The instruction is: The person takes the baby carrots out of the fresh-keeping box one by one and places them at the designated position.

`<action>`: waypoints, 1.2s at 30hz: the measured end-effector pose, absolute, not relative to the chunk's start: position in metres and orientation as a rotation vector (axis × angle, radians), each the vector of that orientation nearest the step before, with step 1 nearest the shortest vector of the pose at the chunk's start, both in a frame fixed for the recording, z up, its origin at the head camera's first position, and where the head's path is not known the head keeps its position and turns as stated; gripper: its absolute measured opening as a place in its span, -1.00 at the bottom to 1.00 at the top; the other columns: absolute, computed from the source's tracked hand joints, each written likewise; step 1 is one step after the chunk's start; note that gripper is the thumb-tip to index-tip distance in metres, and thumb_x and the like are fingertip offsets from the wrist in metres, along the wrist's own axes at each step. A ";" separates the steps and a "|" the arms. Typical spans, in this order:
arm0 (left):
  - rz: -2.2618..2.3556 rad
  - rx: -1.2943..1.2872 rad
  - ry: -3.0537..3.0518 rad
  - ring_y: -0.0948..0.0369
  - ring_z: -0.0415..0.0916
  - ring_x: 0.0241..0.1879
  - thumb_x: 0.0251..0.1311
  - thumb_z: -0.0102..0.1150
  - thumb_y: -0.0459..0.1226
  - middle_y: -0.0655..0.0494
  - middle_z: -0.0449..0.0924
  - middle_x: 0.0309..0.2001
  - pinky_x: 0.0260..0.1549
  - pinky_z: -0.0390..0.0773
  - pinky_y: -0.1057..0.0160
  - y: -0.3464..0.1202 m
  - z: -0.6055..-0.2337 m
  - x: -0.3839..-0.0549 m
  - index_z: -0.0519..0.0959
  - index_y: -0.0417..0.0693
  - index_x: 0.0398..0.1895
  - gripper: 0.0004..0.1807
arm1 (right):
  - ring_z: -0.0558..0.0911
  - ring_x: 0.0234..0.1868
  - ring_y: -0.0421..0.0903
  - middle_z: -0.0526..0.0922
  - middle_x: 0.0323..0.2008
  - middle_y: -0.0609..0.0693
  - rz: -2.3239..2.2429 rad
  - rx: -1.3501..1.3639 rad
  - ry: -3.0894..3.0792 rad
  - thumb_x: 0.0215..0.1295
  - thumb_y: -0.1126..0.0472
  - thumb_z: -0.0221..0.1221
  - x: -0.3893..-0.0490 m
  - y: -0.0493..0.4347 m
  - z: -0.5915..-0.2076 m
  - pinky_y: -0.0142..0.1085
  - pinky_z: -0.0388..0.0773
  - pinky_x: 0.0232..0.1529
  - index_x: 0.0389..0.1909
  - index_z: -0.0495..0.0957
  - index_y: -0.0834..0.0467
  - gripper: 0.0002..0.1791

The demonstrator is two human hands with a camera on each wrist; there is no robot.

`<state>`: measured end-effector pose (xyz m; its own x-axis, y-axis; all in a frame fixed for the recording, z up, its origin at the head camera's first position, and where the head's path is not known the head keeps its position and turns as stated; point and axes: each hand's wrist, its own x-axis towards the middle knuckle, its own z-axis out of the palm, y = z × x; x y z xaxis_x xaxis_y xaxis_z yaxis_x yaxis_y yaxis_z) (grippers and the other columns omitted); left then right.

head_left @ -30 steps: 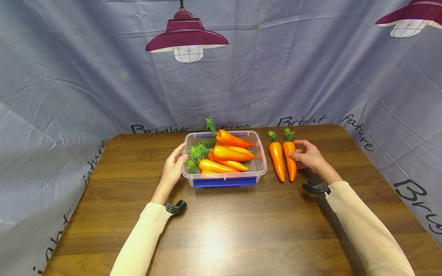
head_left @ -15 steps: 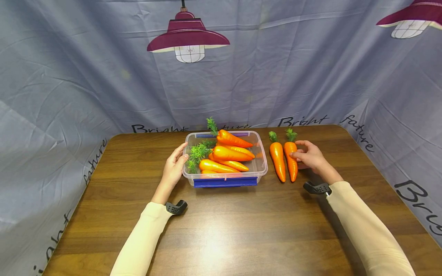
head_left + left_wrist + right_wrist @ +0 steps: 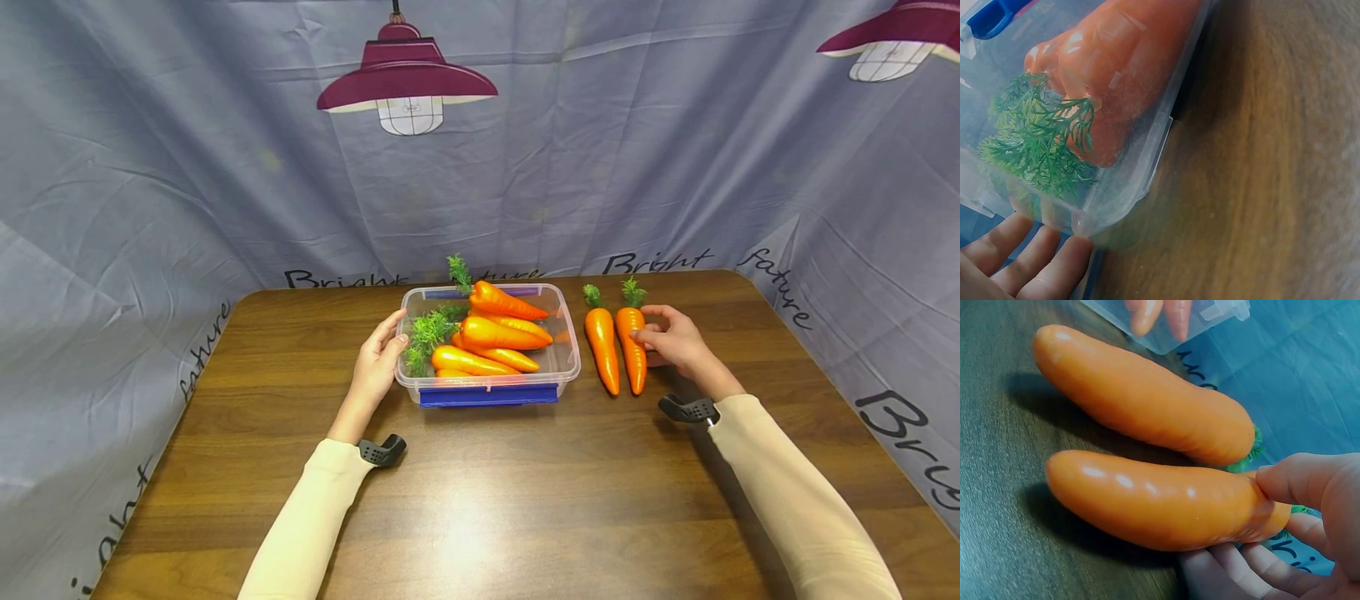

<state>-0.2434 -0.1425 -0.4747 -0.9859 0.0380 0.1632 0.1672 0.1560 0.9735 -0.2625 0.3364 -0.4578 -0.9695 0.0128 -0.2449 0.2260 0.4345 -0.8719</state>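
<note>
My left hand [image 3: 375, 358] holds the left end of a clear plastic box [image 3: 568, 375] with blue clips. Its thumb lies at the rim, and in the left wrist view the fingertips [image 3: 1075, 250] meet the outer wall. Several orange carrots [image 3: 495, 333] with feathery green tops [image 3: 1041, 144] lie inside, one top poking above the far rim. On the right, my right hand [image 3: 678, 342] grips a carrot [image 3: 1147, 500] near its leafy end, thumb above and fingers curled beneath. Beside it, to the left, a second loose carrot [image 3: 1141, 394] rests on the table.
The brown wooden table [image 3: 480, 500] runs under everything. A grey-blue curtain [image 3: 615, 167] with printed lamps and lettering hangs behind and along the sides. Each wrist carries a black strap mount [image 3: 382, 451].
Both hands keep their places. The gripped carrot has shifted and turned very slightly in the right hand, its green top moving a little rightward.
</note>
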 end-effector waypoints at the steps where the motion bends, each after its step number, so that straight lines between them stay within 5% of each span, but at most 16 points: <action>1: -1.967 -0.204 -2.311 -0.16 0.38 0.40 0.48 -0.09 -0.41 -0.26 0.32 0.49 0.42 0.36 -0.12 -0.143 -0.475 -0.244 0.33 -0.17 0.49 -0.47 | 0.58 -0.39 -0.31 0.45 0.11 0.28 -1.554 0.206 2.486 0.43 0.26 0.19 -0.263 0.335 -0.457 -0.23 0.77 -0.30 0.55 0.02 0.30 -0.21; 36: -1.952 -0.207 -2.328 -0.16 0.38 0.41 0.50 -0.08 -0.38 -0.27 0.33 0.48 0.42 0.35 -0.14 -0.144 -0.475 -0.243 0.33 -0.14 0.50 -0.48 | 0.62 -0.41 -0.32 0.53 0.07 0.24 -1.560 0.242 2.490 0.41 0.31 0.19 -0.263 0.338 -0.454 -0.25 0.76 -0.35 0.51 0.08 0.34 -0.26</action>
<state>-0.2434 -0.1439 -0.4753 -0.9861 0.0420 0.1607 0.1655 0.1710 0.9713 -0.2632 0.3378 -0.4541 -0.9682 0.0356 -0.2478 0.2386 0.4318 -0.8699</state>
